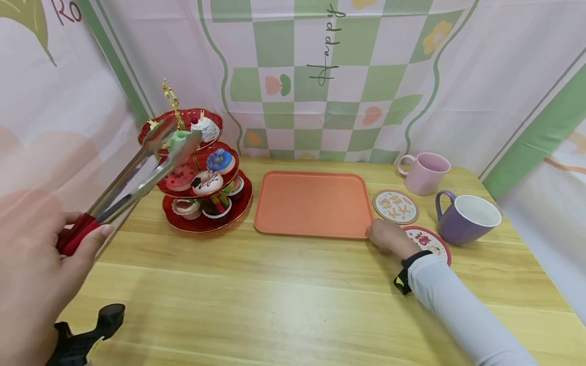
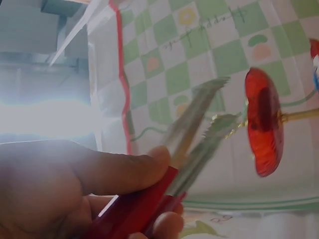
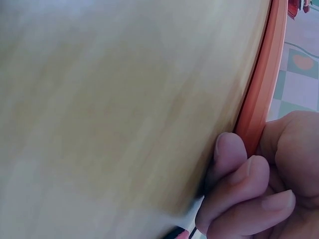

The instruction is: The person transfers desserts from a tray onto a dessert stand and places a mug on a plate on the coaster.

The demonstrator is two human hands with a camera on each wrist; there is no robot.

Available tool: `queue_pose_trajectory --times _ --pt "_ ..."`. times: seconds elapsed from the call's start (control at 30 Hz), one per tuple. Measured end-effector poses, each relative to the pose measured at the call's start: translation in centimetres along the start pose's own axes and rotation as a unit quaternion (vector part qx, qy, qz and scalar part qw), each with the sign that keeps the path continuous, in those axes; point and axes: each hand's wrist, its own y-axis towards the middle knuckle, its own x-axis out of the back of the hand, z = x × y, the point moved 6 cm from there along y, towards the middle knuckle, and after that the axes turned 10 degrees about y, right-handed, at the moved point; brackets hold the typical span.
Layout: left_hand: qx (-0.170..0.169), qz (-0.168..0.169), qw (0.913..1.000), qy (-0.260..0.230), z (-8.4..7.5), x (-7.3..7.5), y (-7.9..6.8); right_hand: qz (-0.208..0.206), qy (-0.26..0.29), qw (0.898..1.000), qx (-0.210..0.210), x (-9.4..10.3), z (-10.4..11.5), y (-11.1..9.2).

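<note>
My left hand [image 1: 43, 269] grips the red handles of metal tongs [image 1: 148, 178], raised in front of the tiered stand. In the left wrist view the tongs' tips [image 2: 219, 99] stand apart with nothing between them. The red three-tier stand [image 1: 247, 203] bears toy cakes, among them a blue-topped donut [image 1: 221, 160] and a white-iced one [image 1: 207, 182]. From the head view the tongs overlap a green dessert [image 1: 179, 138] on the top tier. My right hand [image 1: 386, 235] pinches the near right corner of an orange tray [image 1: 316, 203]; curled fingers [image 3: 239, 184] meet its rim in the right wrist view.
Right of the tray lie a round white coaster [image 1: 396, 207] and a red-rimmed coaster [image 1: 428, 241], partly behind my wrist. Beyond them stand a pink mug [image 1: 426, 175] and a purple mug [image 1: 464, 223]. A checkered cloth [image 1: 311, 101] hangs behind the wooden table [image 1: 256, 295].
</note>
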Motion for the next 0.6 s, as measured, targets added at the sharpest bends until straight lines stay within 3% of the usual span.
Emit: queue_pose_trajectory --times 0.07,0.13,0.23,0.4,0.6 --pt "0.01 0.021 0.9997 0.012 -0.9 -0.2 0.1 0.0 0.003 1.0 -0.002 0.0 0.0 0.0" --pt "0.04 0.05 0.9979 0.01 -1.3 -0.7 -0.1 0.0 0.006 1.0 -0.004 0.0 -0.1 0.0" --pt "0.048 0.071 0.9963 0.003 -1.7 -1.4 -0.2 -0.002 0.009 1.0 -0.004 0.0 -0.2 0.0" --pt "0.008 0.068 0.9976 0.001 -2.6 -2.5 -0.5 -0.002 0.014 1.0 -0.004 0.0 -0.1 -0.1" --pt "-0.031 0.096 0.9949 -0.007 -3.6 -4.7 -0.7 -0.004 0.022 1.0 -0.008 0.1 -0.1 -0.2"
